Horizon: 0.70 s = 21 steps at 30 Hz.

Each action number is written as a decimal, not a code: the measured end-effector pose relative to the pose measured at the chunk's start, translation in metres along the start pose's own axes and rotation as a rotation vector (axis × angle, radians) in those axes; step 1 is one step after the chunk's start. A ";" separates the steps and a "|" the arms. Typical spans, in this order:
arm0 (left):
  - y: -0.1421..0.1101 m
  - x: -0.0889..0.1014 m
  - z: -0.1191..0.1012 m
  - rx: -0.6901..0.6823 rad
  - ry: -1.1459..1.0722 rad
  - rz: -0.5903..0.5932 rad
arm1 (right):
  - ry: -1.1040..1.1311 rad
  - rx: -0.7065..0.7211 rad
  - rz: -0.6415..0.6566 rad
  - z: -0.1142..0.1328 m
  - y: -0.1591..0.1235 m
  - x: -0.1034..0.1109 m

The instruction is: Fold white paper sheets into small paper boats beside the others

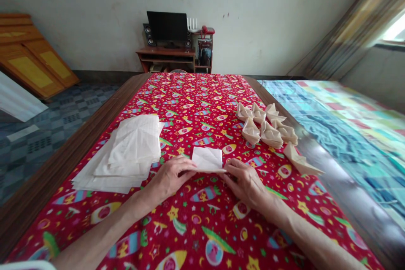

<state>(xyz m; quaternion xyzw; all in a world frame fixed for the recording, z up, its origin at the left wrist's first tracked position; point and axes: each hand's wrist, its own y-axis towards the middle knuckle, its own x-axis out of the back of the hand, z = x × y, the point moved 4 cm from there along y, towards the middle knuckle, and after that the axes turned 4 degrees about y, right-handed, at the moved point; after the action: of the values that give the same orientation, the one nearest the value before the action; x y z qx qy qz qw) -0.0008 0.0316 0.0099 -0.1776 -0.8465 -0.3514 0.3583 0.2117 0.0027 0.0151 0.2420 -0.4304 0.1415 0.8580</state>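
Note:
A small folded sheet of white paper (207, 158) lies in front of me, its near edge lifted between my two hands. My left hand (177, 174) pinches the left corner of that edge, and my right hand (243, 179) grips the right corner. Left of my left hand is a loose stack of white paper sheets (133, 147). Beyond my right hand stand several folded paper boats (271, 134) in a cluster. One more paper boat (300, 160) sits apart from them, nearer to me.
A red patterned cloth (190, 105) covers the table (104, 124), whose brown edge shows on both sides. To the right is a bed (341, 135) with a checked cover. A desk with a monitor (167, 27) stands by the far wall, and a wooden cabinet (34, 57) is at left.

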 end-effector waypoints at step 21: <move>0.021 -0.007 0.000 0.449 0.501 0.132 | -0.385 -0.293 -0.053 -0.011 0.021 -0.008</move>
<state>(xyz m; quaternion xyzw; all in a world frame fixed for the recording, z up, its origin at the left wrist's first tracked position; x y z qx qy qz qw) 0.0162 0.0456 0.0145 -0.0570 -0.7749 -0.1648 0.6075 0.2044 0.0262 0.0093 0.1485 -0.5953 0.0061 0.7896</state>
